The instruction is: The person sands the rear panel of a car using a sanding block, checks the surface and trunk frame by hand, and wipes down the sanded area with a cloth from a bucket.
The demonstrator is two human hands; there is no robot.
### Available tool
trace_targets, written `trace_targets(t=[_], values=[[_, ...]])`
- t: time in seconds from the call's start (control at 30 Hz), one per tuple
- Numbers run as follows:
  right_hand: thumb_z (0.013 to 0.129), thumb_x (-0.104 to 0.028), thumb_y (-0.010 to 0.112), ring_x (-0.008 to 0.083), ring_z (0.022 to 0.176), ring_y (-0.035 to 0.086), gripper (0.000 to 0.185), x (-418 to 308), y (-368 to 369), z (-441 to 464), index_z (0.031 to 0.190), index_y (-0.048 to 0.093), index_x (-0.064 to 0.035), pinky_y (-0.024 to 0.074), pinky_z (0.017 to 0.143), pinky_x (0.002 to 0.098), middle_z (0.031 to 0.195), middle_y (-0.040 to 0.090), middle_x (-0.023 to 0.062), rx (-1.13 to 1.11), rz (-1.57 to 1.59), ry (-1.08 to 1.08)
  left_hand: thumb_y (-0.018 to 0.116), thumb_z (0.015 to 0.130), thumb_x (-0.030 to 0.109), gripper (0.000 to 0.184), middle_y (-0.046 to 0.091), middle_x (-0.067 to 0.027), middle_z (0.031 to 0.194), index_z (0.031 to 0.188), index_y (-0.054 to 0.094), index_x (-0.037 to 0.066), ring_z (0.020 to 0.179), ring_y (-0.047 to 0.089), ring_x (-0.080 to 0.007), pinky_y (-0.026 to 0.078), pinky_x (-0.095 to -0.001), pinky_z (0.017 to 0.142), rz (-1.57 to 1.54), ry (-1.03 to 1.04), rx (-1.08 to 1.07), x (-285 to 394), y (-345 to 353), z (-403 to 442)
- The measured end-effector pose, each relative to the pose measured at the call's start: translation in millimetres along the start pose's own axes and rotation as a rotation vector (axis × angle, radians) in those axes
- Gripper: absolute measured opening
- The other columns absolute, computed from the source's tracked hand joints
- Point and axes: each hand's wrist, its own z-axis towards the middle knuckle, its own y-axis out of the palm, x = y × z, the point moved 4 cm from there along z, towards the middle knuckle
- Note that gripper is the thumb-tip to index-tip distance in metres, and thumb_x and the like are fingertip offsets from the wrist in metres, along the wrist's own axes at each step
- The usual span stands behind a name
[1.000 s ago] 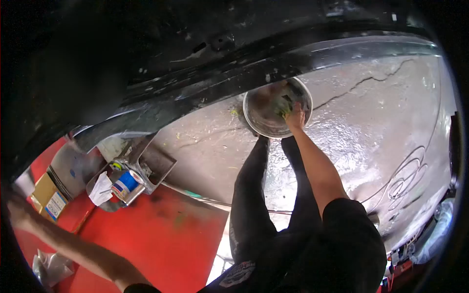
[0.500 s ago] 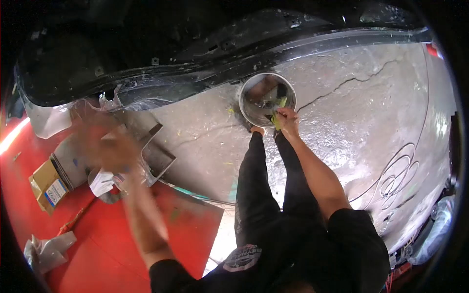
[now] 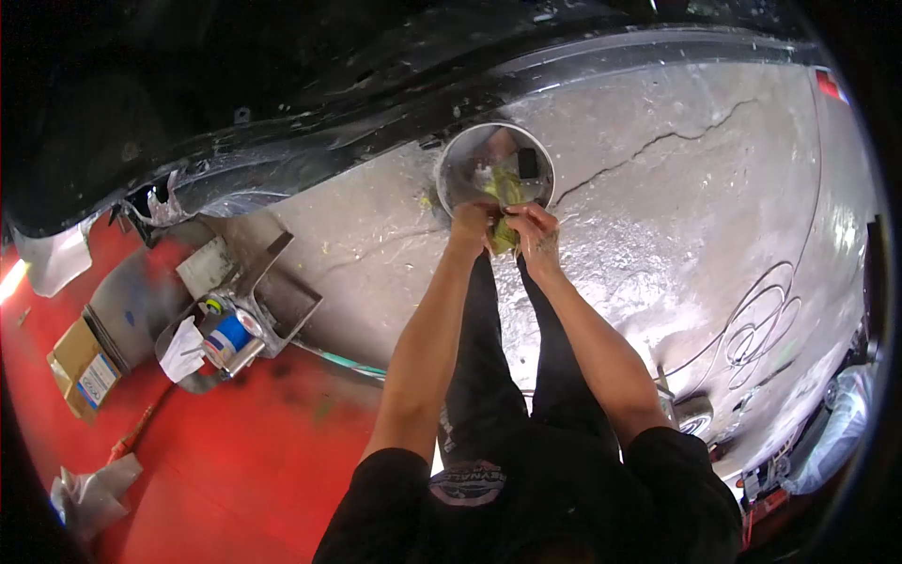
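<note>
A round grey bucket (image 3: 452,174) stands on the floor against the dark panel, in front of my feet. Both my hands meet at its near rim. Crumpled yellow-green tape-like material (image 3: 505,235) is pinched between my left hand (image 3: 473,226) and my right hand (image 3: 536,233), whose fingers are closed. More of the yellow-green material lies inside the bucket, just beyond my fingertips. A small black block (image 3: 528,163) is also in there, near the right wall. My fingers partly hide the material, so its exact kind is unclear.
A long black vehicle panel (image 3: 376,132) crosses the top. On the left are a blue-labelled roll or can (image 3: 228,336), white paper (image 3: 183,350), a metal bracket (image 3: 303,305) and a cardboard box (image 3: 80,362). A coiled cable (image 3: 752,329) lies on the right.
My left hand has swung from the metal pieces at left to the bucket, joining my right hand on the yellow-green material. The blue-labelled item at left is now uncovered.
</note>
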Motion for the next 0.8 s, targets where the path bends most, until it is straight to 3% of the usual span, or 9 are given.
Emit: trace_targets(t=[0.07, 0.17, 0.3, 0.33, 0.47, 0.57, 0.6, 0.7, 0.8], values=[[0.091, -0.014, 0.064, 0.0108, 0.087, 0.062, 0.022, -3.7, -0.7, 6.5, 0.097, 0.073, 0.0049, 0.0491, 0.081, 0.0268, 0.092, 0.071, 0.0045, 0.031, 0.027, 0.018, 0.057, 0.093, -0.003, 0.016, 0.071, -0.0123, 0.087, 0.101, 0.071, -0.003, 0.072, 0.068, -0.0228, 0.054, -0.0304, 0.063, -0.637, -0.447, 0.249, 24.9, 14.0, -5.5], [0.091, -0.013, 0.065, 0.0125, 0.089, 0.063, 0.020, 17.9, -11.4, 15.1, 0.094, 0.073, 0.0047, 0.0497, 0.081, 0.0274, 0.094, 0.072, 0.0060, 0.055, -0.011, -0.092, 0.055, 0.090, -0.006, 0.016, 0.069, -0.0135, 0.087, 0.100, 0.067, -0.002, 0.073, 0.068, -0.0229, 0.056, -0.0309, 0.064, -0.573, -0.398, 0.321, 42.1, 34.7, -6.6], [0.089, -0.010, 0.067, 0.0131, 0.083, 0.063, 0.017, 31.5, -31.4, 17.7, 0.098, 0.074, 0.0030, 0.0497, 0.079, 0.0284, 0.090, 0.072, 0.0059, 0.311, 0.117, 0.228, 0.056, 0.092, -0.005, 0.012, 0.065, -0.0097, 0.095, 0.100, 0.063, 0.001, 0.087, 0.067, -0.0217, 0.058, -0.0360, 0.076, -0.373, -0.425, 0.452, 61.4, 30.9, -16.7], [0.088, -0.014, 0.068, 0.0218, 0.085, 0.069, 0.022, 34.7, -41.6, 19.1, 0.099, 0.077, 0.0026, 0.0541, 0.080, 0.0340, 0.089, 0.074, 0.0119, 0.369, -0.038, 0.188, 0.057, 0.093, -0.003, 0.012, 0.064, -0.0085, 0.098, 0.102, 0.062, 0.002, 0.091, 0.066, -0.0209, 0.058, -0.0371, 0.080, -0.344, -0.381, 0.473, 61.6, 28.8, -19.9], [0.088, -0.010, 0.064, 0.0216, 0.076, 0.070, 0.026, 53.6, -58.4, 31.1, 0.106, 0.077, 0.0024, 0.0549, 0.072, 0.0337, 0.088, 0.074, 0.0122, 0.240, 0.178, 0.454, 0.064, 0.096, 0.000, 0.012, 0.064, -0.0088, 0.109, 0.107, 0.061, 0.001, 0.102, 0.066, -0.0225, 0.060, -0.0392, 0.089, -0.212, -0.143, 0.354, 54.3, 2.6, -30.2], [0.090, -0.012, 0.062, 0.0225, 0.083, 0.072, 0.031, 79.8, -50.0, 47.6, 0.114, 0.076, 0.0007, 0.0561, 0.078, 0.0330, 0.091, 0.076, 0.0120, 0.031, -0.097, 0.161, 0.067, 0.097, 0.003, 0.010, 0.063, -0.0079, 0.110, 0.105, 0.061, 0.001, 0.105, 0.065, -0.0208, 0.058, -0.0391, 0.095, -0.522, -0.194, 0.309, 86.2, 2.1, -38.4], [0.094, -0.019, 0.065, 0.0230, 0.094, 0.072, 0.044, 58.5, -49.0, 52.6, 0.134, 0.068, -0.0013, 0.0556, 0.083, 0.0325, 0.107, 0.076, 0.0145, -0.104, -0.462, 0.220, 0.066, 0.098, 0.004, 0.008, 0.064, -0.0072, 0.109, 0.104, 0.061, 0.001, 0.103, 0.064, -0.0187, 0.057, -0.0372, 0.095, -0.441, -0.190, 0.304, 98.1, 2.9, -41.2], [0.092, -0.024, 0.073, 0.0221, 0.102, 0.070, 0.064, 92.0, -25.5, 67.4, 0.149, 0.054, -0.0016, 0.0547, 0.087, 0.0323, 0.120, 0.072, 0.0159, 0.119, -0.510, -0.046, 0.064, 0.100, 0.005, 0.005, 0.064, -0.0055, 0.105, 0.103, 0.061, 0.002, 0.098, 0.061, -0.0130, 0.052, -0.0315, 0.093, -0.101, -0.152, 0.243, 136.4, 5.2, -47.3], [0.090, -0.027, 0.081, 0.0201, 0.089, 0.070, 0.078, 33.8, 5.8, 66.3, 0.153, 0.045, 0.0012, 0.0558, 0.080, 0.0318, 0.101, 0.074, 0.0122, 0.036, 0.223, 0.178, 0.061, 0.101, 0.005, 0.003, 0.063, -0.0041, 0.099, 0.102, 0.060, 0.002, 0.094, 0.057, -0.0095, 0.048, -0.0275, 0.087, 0.318, -0.107, 0.122, 178.1, 11.4, -60.4]])
